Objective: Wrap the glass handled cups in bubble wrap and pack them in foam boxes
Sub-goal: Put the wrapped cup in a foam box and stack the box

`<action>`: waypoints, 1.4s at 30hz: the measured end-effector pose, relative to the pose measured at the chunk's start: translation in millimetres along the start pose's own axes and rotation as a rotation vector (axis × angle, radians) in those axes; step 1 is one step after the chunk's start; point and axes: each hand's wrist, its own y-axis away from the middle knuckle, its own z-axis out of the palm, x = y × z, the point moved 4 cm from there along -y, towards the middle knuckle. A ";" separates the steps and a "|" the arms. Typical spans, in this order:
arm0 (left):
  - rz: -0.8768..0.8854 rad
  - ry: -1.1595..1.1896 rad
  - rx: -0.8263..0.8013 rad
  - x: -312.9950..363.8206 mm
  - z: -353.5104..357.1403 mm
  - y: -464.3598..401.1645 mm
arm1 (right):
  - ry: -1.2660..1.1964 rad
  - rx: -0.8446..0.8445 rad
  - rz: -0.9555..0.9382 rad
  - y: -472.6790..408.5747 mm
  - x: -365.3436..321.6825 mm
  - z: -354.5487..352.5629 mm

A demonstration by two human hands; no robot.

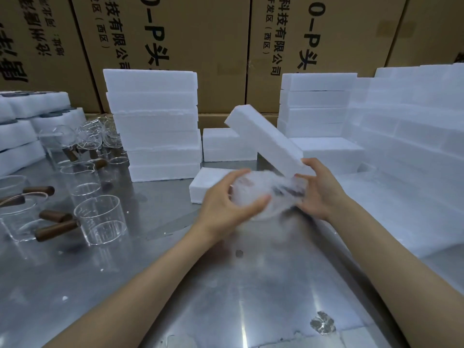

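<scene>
My left hand (227, 199) and my right hand (321, 189) both grip a cup bundled in bubble wrap (268, 190), held just above the metal table (226, 285). The bundle is blurred; a dark handle shows faintly through the wrap. A foam lid (263, 140) leans tilted behind the bundle, its lower end by my right thumb. Under my hands lies a low foam box (203, 184). Several bare glass cups with wooden handles (100, 219) stand at the left.
Stacks of white foam boxes (155, 126) rise at centre left, centre right (316, 104) and far right (411, 136). Packed foam boxes (22, 126) sit at the far left. Cardboard cartons (200, 41) wall off the back. A sheet of bubble wrap (391, 222) lies at right.
</scene>
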 end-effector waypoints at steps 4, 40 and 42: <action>-0.109 0.116 0.303 -18.5 -43.7 -17.4 | -0.083 0.033 -0.005 2.6 2.3 -1.4; 0.084 -0.147 0.159 -14.4 -28.9 -12.2 | -0.106 0.016 0.081 12.8 1.8 2.4; 0.028 -0.170 0.110 -22.0 -25.0 -13.3 | -0.104 0.015 0.083 12.9 2.5 3.0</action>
